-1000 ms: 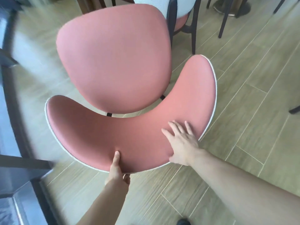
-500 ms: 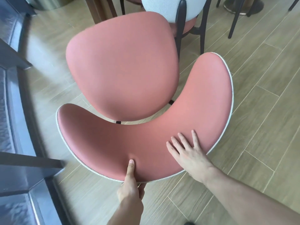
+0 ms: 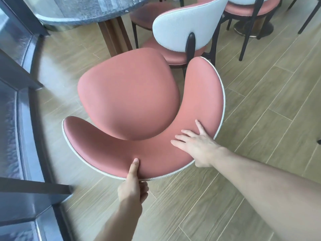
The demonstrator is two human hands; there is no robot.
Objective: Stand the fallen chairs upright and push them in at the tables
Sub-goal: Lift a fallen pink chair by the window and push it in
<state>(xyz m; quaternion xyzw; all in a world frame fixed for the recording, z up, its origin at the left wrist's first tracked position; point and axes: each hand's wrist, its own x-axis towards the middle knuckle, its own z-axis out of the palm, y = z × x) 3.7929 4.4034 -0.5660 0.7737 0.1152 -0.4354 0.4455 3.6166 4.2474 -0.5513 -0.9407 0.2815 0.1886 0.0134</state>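
A pink chair [image 3: 128, 101] with a curved, white-trimmed backrest stands upright on the wooden floor in front of me, seen from above. My left hand [image 3: 132, 186] grips the top edge of the backrest, thumb on the pink inner face and fingers curled under the rim. My right hand [image 3: 196, 145] rests flat on the backrest's right part with fingers spread. The round grey table [image 3: 83, 13] is beyond the chair, its brown wooden leg [image 3: 114, 39] just ahead of the seat.
A second chair [image 3: 184, 26] with a white back stands tucked at the table, close to the pink chair's right front. More pink chairs and a dark table base [image 3: 253, 26] are at the top right. Dark window frames [image 3: 22, 105] line the left.
The pink chair has moved forward toward the table, which has come into view. Both hands keep their places on the backrest.
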